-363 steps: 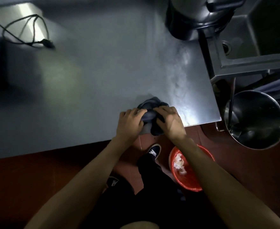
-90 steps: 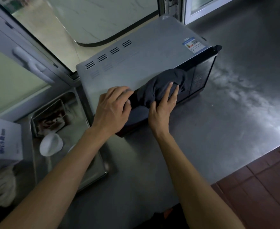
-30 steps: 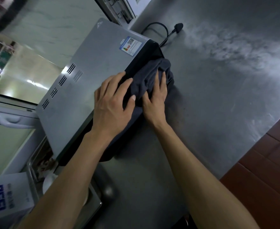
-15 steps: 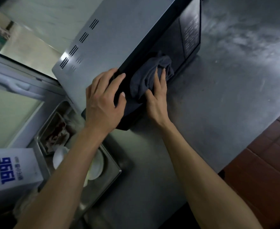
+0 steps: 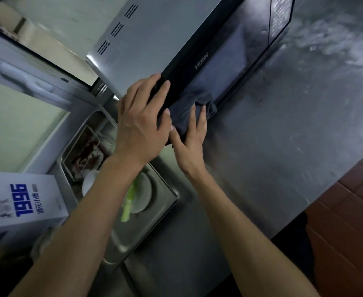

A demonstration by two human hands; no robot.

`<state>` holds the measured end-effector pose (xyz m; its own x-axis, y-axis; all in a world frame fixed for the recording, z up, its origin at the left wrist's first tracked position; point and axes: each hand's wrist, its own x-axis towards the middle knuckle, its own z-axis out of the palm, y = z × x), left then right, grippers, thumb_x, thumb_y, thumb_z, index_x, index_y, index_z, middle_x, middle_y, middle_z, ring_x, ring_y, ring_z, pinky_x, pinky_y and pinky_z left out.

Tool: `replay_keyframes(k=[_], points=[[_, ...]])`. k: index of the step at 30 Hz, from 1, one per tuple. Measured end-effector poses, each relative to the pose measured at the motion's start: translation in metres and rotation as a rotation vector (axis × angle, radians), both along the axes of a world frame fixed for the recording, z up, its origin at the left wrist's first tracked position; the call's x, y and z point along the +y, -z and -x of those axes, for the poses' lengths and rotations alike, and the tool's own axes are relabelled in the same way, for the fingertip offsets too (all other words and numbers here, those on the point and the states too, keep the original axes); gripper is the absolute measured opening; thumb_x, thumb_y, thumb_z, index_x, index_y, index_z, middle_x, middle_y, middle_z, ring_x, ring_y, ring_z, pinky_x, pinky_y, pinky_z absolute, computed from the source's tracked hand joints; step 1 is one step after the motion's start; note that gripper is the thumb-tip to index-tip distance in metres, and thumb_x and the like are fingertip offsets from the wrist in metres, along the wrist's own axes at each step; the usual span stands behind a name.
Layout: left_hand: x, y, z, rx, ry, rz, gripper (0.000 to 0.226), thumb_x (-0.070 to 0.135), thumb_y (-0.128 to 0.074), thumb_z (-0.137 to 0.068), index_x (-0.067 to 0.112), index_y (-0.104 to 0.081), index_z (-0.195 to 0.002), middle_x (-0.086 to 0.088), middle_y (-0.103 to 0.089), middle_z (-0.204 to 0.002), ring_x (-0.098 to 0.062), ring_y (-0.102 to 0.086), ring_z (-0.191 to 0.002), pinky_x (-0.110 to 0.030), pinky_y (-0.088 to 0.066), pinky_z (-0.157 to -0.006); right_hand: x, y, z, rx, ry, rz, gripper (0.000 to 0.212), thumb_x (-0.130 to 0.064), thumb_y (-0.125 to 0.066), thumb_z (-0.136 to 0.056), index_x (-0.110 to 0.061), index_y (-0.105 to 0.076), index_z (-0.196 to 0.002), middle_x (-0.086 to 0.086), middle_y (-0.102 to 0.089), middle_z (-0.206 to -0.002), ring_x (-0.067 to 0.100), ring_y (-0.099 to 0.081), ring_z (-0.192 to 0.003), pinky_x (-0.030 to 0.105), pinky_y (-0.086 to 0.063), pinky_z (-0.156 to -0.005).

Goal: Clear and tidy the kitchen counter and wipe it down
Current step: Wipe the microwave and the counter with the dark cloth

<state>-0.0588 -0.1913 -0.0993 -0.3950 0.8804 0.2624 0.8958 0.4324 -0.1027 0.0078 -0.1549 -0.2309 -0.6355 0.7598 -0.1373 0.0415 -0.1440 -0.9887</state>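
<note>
Wiping microwave (image 5: pixel 176 35) door: our right hand (image 5: pixel 190 133) presses cloth (image 5: pixel 189 106) flat-fingered, left hand (image 5: pixel 142 123) grips its corner; pushing hard might shift it toward sink (image 5: pixel 155 213).

Stainless steel counter (image 5: pixel 294 151) with pale streaks, a silver and black microwave (image 5: pixel 176 39) standing on it, a metal tray (image 5: pixel 165 202) of dishes just beside the microwave's near corner, a white box (image 5: pixel 26 202) printed 1996 near the tray

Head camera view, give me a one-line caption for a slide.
Right hand presses a dark cloth against the microwave door while the left hand grips its corner.
</note>
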Motion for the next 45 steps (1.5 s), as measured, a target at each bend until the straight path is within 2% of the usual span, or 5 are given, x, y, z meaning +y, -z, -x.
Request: replay_keyframes(k=[6,13,22,30,45], points=[[0.013,-0.001,0.004,0.072,0.029,0.063,0.046,0.024,-0.052,-0.096,0.014,-0.054,-0.141,-0.009,-0.042,-0.151,-0.026,-0.037,-0.139,-0.045,-0.035,-0.108,-0.017,0.011,0.005,-0.022,-0.014,0.011,0.074,-0.047,-0.052,-0.099,-0.04,-0.006,-0.157,-0.013,0.016,-0.165,0.014,0.015,-0.152,0.047,-0.007,-0.124],[0.064,0.001,-0.003,0.086,0.02,0.096,0.048,0.024,-0.054,-0.094,0.015,-0.053,-0.141,-0.009,-0.042,-0.151,-0.027,-0.037,-0.139,-0.046,-0.037,-0.104,0.018,0.012,0.011,-0.017,0.032,-0.02,0.072,-0.05,-0.038,-0.097,-0.027,-0.011,-0.16,0.001,0.012,-0.167,0.019,0.014,-0.153,0.039,0.002,-0.124],[0.153,0.003,-0.019,0.11,-0.032,0.089,0.047,0.029,-0.051,-0.095,0.014,-0.053,-0.139,-0.007,-0.041,-0.151,-0.025,-0.037,-0.139,-0.045,-0.036,-0.105,0.149,0.019,0.004,-0.044,0.091,0.061,0.068,-0.043,-0.046,-0.103,-0.031,-0.009,-0.158,0.0,0.009,-0.167,0.021,0.01,-0.153,0.046,-0.003,-0.124],[0.225,0.005,-0.036,0.082,-0.091,0.084,0.048,0.032,-0.051,-0.094,0.014,-0.055,-0.137,-0.007,-0.04,-0.152,-0.025,-0.035,-0.139,-0.046,-0.034,-0.106,0.269,0.005,0.0,-0.058,0.13,0.082,0.067,-0.041,-0.047,-0.103,-0.029,-0.012,-0.159,0.002,0.005,-0.167,0.023,0.005,-0.153,0.04,-0.002,-0.123],[0.208,0.016,-0.046,0.067,-0.085,0.076,0.043,0.027,-0.052,-0.095,0.016,-0.058,-0.136,-0.009,-0.027,-0.162,-0.026,-0.024,-0.148,-0.048,-0.026,-0.113,0.286,0.009,-0.006,-0.073,0.131,0.123,0.07,-0.044,-0.051,-0.1,-0.026,-0.017,-0.159,0.004,-0.002,-0.167,0.02,-0.001,-0.153,0.039,-0.007,-0.124]])
